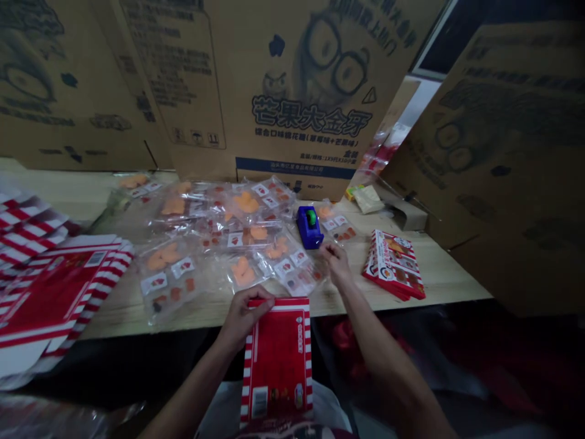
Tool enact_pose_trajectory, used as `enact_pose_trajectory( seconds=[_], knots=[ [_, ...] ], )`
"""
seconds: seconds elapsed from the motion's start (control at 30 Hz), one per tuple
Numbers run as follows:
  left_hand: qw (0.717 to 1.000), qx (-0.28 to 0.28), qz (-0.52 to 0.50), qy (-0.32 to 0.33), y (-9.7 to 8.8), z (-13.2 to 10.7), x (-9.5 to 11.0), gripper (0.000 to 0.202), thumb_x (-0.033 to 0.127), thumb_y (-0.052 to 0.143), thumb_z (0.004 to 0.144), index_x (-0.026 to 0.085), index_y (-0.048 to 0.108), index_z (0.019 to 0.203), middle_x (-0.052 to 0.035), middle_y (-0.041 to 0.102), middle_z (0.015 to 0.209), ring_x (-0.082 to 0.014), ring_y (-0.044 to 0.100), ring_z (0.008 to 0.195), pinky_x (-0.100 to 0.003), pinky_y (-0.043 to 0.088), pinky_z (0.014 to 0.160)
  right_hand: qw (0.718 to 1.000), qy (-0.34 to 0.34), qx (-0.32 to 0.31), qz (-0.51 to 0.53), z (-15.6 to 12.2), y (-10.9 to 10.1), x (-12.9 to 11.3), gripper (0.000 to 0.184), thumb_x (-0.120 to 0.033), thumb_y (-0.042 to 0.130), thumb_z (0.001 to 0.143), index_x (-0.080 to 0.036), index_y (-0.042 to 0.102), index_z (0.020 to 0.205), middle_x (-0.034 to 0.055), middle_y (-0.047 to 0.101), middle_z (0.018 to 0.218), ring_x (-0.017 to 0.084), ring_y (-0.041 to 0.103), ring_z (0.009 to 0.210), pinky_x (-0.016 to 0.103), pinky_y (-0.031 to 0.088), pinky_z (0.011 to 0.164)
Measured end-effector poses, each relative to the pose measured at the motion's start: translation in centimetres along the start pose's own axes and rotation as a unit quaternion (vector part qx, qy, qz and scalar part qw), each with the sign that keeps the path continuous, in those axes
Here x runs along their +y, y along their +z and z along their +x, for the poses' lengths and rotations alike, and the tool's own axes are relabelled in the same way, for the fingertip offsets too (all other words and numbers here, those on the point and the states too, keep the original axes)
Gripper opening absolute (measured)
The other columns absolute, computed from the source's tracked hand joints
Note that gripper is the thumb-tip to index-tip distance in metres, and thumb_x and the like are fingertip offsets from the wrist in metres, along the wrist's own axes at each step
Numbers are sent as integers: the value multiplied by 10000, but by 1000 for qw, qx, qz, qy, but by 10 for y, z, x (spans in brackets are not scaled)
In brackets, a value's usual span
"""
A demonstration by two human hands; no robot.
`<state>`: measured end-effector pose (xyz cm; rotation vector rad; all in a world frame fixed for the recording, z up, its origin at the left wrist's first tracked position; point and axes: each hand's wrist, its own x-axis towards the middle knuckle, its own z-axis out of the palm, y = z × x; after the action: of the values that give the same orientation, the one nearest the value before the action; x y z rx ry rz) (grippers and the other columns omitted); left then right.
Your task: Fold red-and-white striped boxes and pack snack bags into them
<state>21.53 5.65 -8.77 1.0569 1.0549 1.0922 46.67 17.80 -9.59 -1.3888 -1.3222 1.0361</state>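
Observation:
My left hand (244, 314) is closed on the top edge of a red and white striped carton (278, 356), which stands tilted against my lap below the table edge. My right hand (336, 262) reaches over the table and rests on the nearest clear plastic packet (297, 274) with orange shapes and small cards; its fingers curl down on the packet. Several more such packets (205, 231) lie spread over the wooden table (439, 277). A blue tape dispenser (309, 227) with a green roll stands just behind my right hand.
A pile of flat red and white striped cartons (50, 292) lies at the left. A stack of closed red boxes (395, 263) sits at the right. Big printed cardboard cases (283, 91) wall in the back and right.

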Motion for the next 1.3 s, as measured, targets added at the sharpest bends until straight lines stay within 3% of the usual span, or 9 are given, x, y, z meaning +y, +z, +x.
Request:
enact_pose_trajectory(
  seconds=[0.07, 0.1, 0.2, 0.3, 0.4, 0.67, 0.87, 1.03, 1.3],
  knots=[
    [1000, -20, -19, -10, 6, 3, 2, 206, 324, 748, 704, 143, 655, 672, -19, 636, 729, -141, 559, 697, -245, 412, 683, 989, -11, -150, -12, -2, -1, -29, 270, -435, 650, 682, -175, 581, 704, 18, 582, 793, 165, 516, 797, 272, 408, 747],
    [999, -30, -25, -12, 9, 4, 3, 209, 323, 753, 696, 141, 655, 666, -21, 639, 733, -141, 561, 699, -245, 413, 685, 956, -21, -289, -36, -1, 2, -45, 275, -425, 669, 701, -160, 599, 725, 19, 590, 806, 159, 522, 795, 262, 404, 742],
    [998, -50, -26, -15, 17, 9, 6, 206, 319, 754, 684, 138, 659, 659, -20, 641, 724, -132, 552, 677, -240, 407, 668, 770, -57, -618, -148, 2, 18, -84, 291, -412, 672, 766, -126, 622, 746, -6, 560, 737, 126, 498, 726, 226, 374, 683],
    [998, -56, -21, -11, 21, 11, 6, 193, 312, 750, 677, 138, 669, 665, -22, 645, 714, -132, 551, 671, -240, 403, 659, 653, -66, -723, -214, 4, 39, -99, 289, -400, 676, 776, -118, 624, 739, -37, 514, 658, 104, 466, 661, 210, 343, 633],
    [998, -62, -24, -3, 21, 12, 5, 187, 307, 746, 673, 136, 671, 660, -26, 659, 717, -140, 567, 691, -247, 412, 687, 611, -74, -750, -242, 2, 53, -97, 262, -373, 683, 771, -124, 619, 722, -50, 501, 622, 96, 441, 615, 215, 321, 604],
    [998, -70, -2, 11, 22, 10, 5, 209, 338, 747, 688, 142, 675, 676, -24, 659, 714, -149, 577, 715, -260, 417, 723, 653, -98, -661, -358, -15, 48, -100, 251, -359, 692, 765, -131, 609, 700, -47, 517, 601, 91, 441, 565, 220, 290, 555],
    [998, -59, 19, 14, 19, 6, 4, 185, 313, 722, 717, 144, 653, 684, -23, 637, 721, -151, 566, 718, -267, 414, 720, 755, -139, -502, -398, -43, 36, -99, 381, -395, 769, 684, -143, 610, 923, -4, 598, 741, 129, 512, 676, 223, 315, 604],
    [996, -80, 31, 31, 16, -1, 9, 131, 278, 699, 753, 154, 658, 739, -15, 629, 755, -147, 570, 743, -258, 422, 728, 829, 21, -523, -198, -51, 27, -74, 452, -527, 775, 623, -122, 621, 754, -31, 548, 621, 99, 460, 580, 213, 308, 543],
    [989, -89, 97, 73, 15, -12, 21, 103, 277, 654, 808, 175, 665, 799, -13, 597, 798, -150, 565, 782, -259, 415, 747, 814, 289, -501, 49, -60, 28, -54, 390, -401, 819, 550, -143, 533, 611, -66, 487, 533, 58, 377, 480, 202, 257, 478]
  ],
)
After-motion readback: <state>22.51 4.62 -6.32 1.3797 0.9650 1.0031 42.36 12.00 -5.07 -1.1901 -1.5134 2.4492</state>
